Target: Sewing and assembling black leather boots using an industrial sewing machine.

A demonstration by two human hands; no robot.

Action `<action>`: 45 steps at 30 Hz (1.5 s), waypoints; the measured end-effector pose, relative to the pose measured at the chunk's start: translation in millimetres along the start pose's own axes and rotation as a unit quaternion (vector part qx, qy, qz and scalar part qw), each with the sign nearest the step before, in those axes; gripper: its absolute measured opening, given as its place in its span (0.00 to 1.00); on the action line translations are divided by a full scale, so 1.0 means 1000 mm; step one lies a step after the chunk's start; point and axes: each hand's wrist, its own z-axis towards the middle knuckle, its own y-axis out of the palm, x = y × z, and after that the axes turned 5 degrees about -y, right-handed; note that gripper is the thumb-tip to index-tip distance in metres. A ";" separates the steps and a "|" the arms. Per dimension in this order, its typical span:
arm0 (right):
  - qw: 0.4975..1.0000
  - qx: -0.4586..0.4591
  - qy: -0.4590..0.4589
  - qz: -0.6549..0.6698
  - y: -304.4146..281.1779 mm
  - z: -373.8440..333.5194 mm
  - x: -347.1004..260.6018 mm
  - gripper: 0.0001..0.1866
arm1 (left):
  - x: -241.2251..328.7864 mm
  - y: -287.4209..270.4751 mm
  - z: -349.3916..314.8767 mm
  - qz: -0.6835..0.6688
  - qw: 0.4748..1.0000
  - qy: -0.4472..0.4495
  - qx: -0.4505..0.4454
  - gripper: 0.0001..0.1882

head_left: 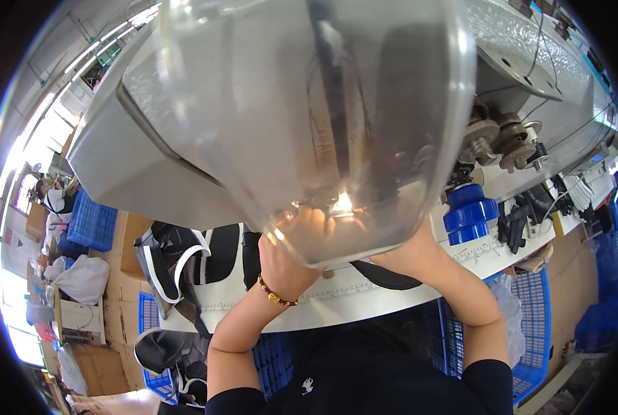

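A grey sewing machine [150,166] fills the upper view, with a clear plastic shield [419,90] in front of its lit needle area. My left hand [288,266], a beaded bracelet on its wrist, reaches in under the shield's lower edge from the left. From the right comes my right hand [406,252], close beside a black fabric piece [386,276] on the white table [336,304]. Both hands' fingers lie behind the shield, blurred by glare, and their grip is hidden. The needle cannot be made out.
Black fabric pieces with white strips [174,266] hang over the table's left end. A blue ribbed knob [469,214] sits below metal tension discs [506,138]. Blue plastic baskets [536,339] stand beneath the table. Far left, a person [57,197] is near a blue crate [91,223].
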 end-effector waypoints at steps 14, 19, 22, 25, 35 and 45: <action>0.998 -0.065 -0.010 0.008 0.005 -0.005 0.000 0.09 | 0.005 -0.004 0.004 -0.056 0.998 0.001 0.009 0.13; 0.997 -0.042 0.000 0.060 0.003 0.007 -0.002 0.09 | 0.003 -0.003 0.004 -0.059 0.998 -0.005 0.016 0.10; 0.994 -0.088 0.004 0.058 0.000 0.002 0.006 0.10 | -0.001 -0.002 0.001 -0.079 0.997 0.010 0.009 0.08; 0.989 -0.126 0.046 0.069 0.005 -0.003 0.007 0.12 | -0.005 0.007 -0.004 -0.075 0.997 -0.010 0.014 0.08; 0.994 -0.088 0.051 0.047 0.000 0.001 -0.002 0.07 | -0.004 0.006 -0.006 -0.125 0.992 -0.024 0.025 0.08; 0.990 -0.129 -0.010 -0.057 0.004 0.017 -0.001 0.05 | -0.007 0.007 -0.006 -0.127 0.991 -0.027 0.021 0.10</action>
